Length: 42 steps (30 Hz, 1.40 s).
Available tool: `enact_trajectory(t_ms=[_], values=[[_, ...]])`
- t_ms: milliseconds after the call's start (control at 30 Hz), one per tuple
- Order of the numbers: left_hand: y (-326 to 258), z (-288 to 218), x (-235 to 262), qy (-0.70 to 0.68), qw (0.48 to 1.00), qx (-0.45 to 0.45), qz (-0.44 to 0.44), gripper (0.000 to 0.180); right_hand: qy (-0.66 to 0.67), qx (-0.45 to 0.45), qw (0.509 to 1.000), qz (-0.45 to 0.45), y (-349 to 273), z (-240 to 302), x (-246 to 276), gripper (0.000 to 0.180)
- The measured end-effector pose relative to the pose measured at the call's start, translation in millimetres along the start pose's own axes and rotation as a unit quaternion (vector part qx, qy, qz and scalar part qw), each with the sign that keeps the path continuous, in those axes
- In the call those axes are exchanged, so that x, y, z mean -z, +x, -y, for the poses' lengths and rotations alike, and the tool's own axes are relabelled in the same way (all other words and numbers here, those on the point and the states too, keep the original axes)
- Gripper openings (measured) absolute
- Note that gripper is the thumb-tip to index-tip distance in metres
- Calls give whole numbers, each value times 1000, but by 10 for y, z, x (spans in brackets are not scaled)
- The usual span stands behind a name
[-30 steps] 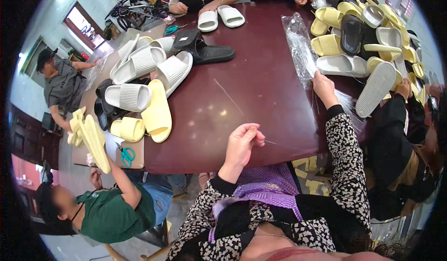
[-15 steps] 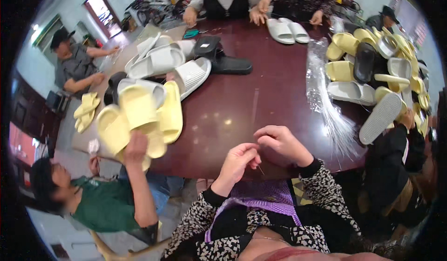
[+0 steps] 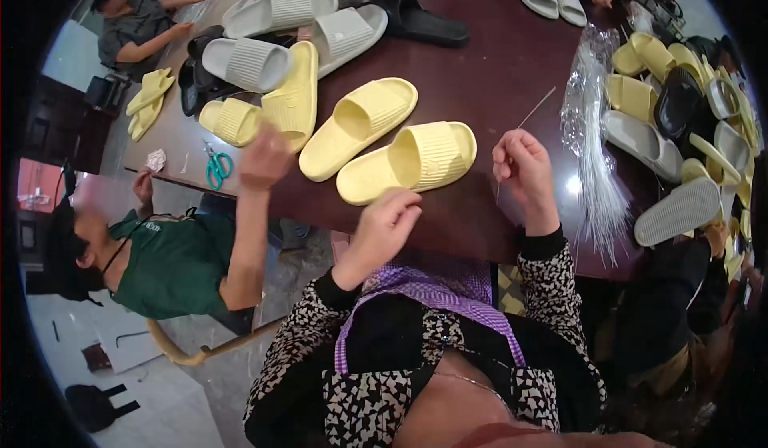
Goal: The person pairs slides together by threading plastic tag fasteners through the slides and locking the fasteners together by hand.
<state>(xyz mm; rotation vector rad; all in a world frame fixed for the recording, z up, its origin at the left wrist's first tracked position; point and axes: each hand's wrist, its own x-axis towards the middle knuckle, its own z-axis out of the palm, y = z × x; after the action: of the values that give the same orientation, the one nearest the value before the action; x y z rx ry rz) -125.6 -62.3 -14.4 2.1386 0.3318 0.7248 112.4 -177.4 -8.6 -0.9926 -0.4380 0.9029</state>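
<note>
Two yellow slippers (image 3: pixel 380 116) lie side by side on the table before me, soles down, toes pointing away to the right. My left hand (image 3: pixel 382 228) is at the heel of the nearer slipper (image 3: pixel 406 164), fingers bent and pressed together; whether they touch it or pinch anything is unclear. To the right of the pair, my right hand (image 3: pixel 524 164) is closed on a thin plastic strand (image 3: pixel 538 106), which sticks out above and below the fingers.
A bundle of clear strands (image 3: pixel 596 152) lies right of my hand, beside a heap of yellow, grey and black slippers (image 3: pixel 640 140). More slippers (image 3: pixel 280 8) are piled at the far left. A co-worker's hand (image 3: pixel 266 160) is left of the pair, near green-handled scissors (image 3: pixel 216 166).
The co-worker has set the yellow pair before me and drawn the hand back. My hands have moved apart, the right one rightward with a strand. The view has tilted down.
</note>
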Motion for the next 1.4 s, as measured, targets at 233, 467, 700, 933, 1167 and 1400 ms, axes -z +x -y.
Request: enact_trajectory(t_ms=[233,467,700,933,1167,1400], values=[[420,479,584,310,942,19,-129,24,20,6,1000,-7,-52,50,75,17],[815,699,287,259,964,57,14,22,22,4,1000,-14,-28,17,59,16],[947,408,-364,189,980,31,50,22,10,2,998,-59,-5,56,58,14],[839,66,-504,130,982,101,96,20,-7,12,998,-67,-3,94,155,13],[726,-267,-357,-232,955,177,57,20,-24,88,993,-72,-109,222,-42,11],[621,-502,-305,-461,824,278,178,20,-45,166,984,-42,-314,450,-448,9]])
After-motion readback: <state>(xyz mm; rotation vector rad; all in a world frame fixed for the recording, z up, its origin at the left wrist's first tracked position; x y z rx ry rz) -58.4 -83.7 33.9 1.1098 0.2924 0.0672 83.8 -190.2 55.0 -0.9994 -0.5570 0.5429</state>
